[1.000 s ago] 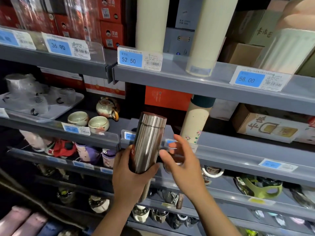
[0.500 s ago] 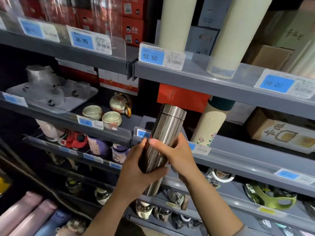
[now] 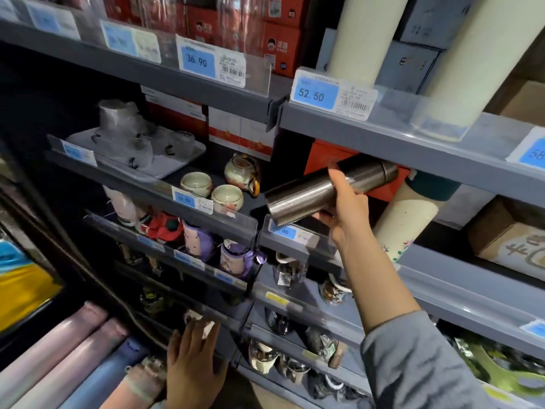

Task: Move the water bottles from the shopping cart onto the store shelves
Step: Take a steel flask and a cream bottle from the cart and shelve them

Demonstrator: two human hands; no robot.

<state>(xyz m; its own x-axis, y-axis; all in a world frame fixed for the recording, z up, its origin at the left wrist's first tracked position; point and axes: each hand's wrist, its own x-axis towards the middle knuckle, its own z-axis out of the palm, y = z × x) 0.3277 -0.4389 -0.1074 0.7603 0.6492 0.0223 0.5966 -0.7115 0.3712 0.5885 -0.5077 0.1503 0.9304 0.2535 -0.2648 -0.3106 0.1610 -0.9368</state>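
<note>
- The right hand (image 3: 343, 206) grips a steel bottle (image 3: 330, 191) round its middle, thumb over the top of the barrel and fingers curled beneath; most of those fingers are hidden behind the bottle.
- The bottle lies nearly level, its cap end pointing right and slightly up, its flat base toward the left, held in the air just in front of the middle shelf (image 3: 442, 267) and under the edge of the upper shelf (image 3: 413, 149).
- Its cap end overlaps an orange box (image 3: 321, 157) behind it; whether they touch cannot be told.
- Just to the right stands a cream bottle with a dark cap (image 3: 413, 214), tilted, its foot hidden by the shelf lip.
- The left hand (image 3: 193, 364) hangs low with fingers spread and straight, holding nothing; motion blur smears the fingertips, so whether they touch anything cannot be made out.
- Beside that hand lie pastel bottles (image 3: 67, 358), pink and blue, on their sides and cut off by the bottom edge.
- Two tall cream cylinders (image 3: 362, 39) on the upper shelf run out of the frame at the top.
- A price tag reading 52.50 (image 3: 314, 94) is legible; the tag under the steel bottle (image 3: 283, 231) is partly covered, and the one at the far right (image 3: 530, 153) is cut off.
- Small cups and a teapot (image 3: 240, 172) sit on the left shelf; the goods on the lower shelves are too dark and blurred to name.
</note>
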